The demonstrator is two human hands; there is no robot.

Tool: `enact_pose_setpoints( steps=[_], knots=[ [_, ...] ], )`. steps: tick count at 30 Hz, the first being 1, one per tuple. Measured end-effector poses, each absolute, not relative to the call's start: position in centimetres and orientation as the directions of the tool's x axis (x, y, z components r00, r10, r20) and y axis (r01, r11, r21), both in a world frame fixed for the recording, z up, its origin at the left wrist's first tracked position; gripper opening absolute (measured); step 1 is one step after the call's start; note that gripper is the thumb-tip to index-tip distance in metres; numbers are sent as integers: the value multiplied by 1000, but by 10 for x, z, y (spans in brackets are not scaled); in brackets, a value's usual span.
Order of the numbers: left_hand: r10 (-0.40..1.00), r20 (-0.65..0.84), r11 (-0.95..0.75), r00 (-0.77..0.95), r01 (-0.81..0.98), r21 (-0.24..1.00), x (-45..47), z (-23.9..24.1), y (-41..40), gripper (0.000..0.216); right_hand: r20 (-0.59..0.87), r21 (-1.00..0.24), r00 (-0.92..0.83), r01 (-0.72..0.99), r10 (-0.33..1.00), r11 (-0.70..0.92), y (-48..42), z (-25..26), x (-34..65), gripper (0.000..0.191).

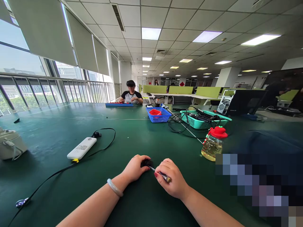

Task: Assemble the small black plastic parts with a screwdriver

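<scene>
Forearms [96,203] at seven and five o'clock. Left hand [133,168] grasps dark piece [145,163]; right hand [174,179] grips slim tool [163,175], tip at piece. Red-lidded bottle [212,147], two o'clock from hands.

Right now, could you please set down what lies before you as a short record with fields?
Left hand: left hand grips a small black object at the table
Right hand: right hand holds a slim tool, perhaps a screwdriver, tip at that object
Nearby left: white device, black strap running past it
Nearby right: bottle of yellowish liquid, red lid
Farther: blue basket holding a red container; green basket of black cables
Across: seated person behind a blue tray
</scene>
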State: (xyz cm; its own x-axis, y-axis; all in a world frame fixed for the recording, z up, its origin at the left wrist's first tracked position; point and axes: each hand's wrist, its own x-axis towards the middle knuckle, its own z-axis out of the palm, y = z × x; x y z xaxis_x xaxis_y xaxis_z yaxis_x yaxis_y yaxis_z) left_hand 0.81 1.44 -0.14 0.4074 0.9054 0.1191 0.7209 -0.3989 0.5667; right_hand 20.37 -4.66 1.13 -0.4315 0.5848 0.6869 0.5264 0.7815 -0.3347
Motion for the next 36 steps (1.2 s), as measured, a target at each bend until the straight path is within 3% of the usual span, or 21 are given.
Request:
enact_pose_setpoints(
  steps=[8,12,18,25,36],
  knots=[
    [908,131,-401,399,733,550,8,-2,13,39,714,-82,-554,541,428,837,-50,10,197,19],
    [904,155,-413,398,723,553,8,-4,13,40,674,1,-610,564,416,826,-55,2,187,14],
    [907,139,-401,397,718,568,8,-3,13,41,637,-17,-614,593,466,805,-56,-11,178,10],
    [900,109,-398,422,695,599,4,-2,15,44,686,-135,-519,598,510,790,-56,-5,180,7],
    [899,96,-381,427,656,651,2,-5,16,48,755,-177,-448,565,480,806,-47,-5,180,6]
  ],
)
